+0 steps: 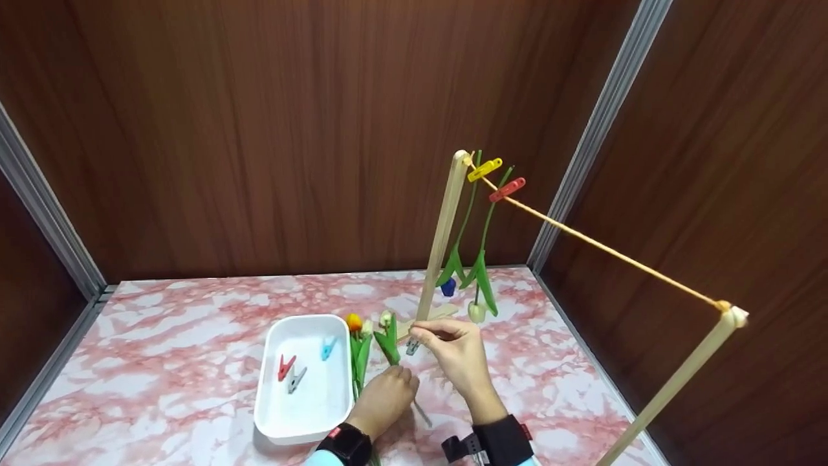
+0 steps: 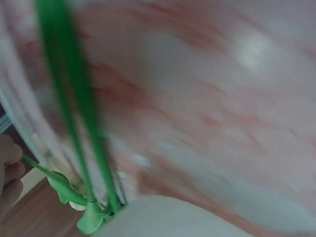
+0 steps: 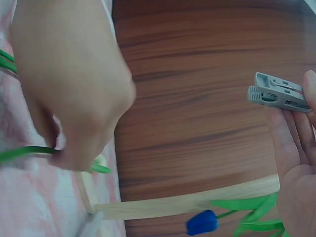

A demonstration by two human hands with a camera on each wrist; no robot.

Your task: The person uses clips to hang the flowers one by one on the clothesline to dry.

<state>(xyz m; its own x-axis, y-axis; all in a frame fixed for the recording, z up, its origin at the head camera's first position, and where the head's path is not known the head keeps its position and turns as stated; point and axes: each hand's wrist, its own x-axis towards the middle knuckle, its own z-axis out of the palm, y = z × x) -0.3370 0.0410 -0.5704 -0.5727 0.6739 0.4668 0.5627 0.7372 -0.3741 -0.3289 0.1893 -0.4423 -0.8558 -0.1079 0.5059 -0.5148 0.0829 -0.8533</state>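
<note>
My left hand (image 1: 386, 398) pinches the thin green stem (image 3: 27, 151) of a white tulip (image 1: 387, 318), low over the table to the right of the tray. The tulip's leaf (image 1: 388, 346) points away from me, and the stem's end sticks out behind the hand. Raised a little higher, my right hand (image 1: 460, 356) holds a grey clothespin (image 3: 281, 92) between thumb and fingers, near the base of the left wooden post (image 1: 442, 239). In the left wrist view, fingers (image 2: 11, 170) grip the stem at the left edge.
A white tray (image 1: 304, 430) holds red (image 1: 286, 367), grey (image 1: 296, 380) and blue (image 1: 328, 348) clothespins. Orange (image 1: 354, 321) and white (image 1: 367, 328) tulips lie beside it. An orange cord (image 1: 601, 246) runs to the right post (image 1: 679, 382); yellow (image 1: 485, 169) and red (image 1: 508, 189) clothespins hang blue (image 1: 448, 287) and white (image 1: 477, 313) tulips.
</note>
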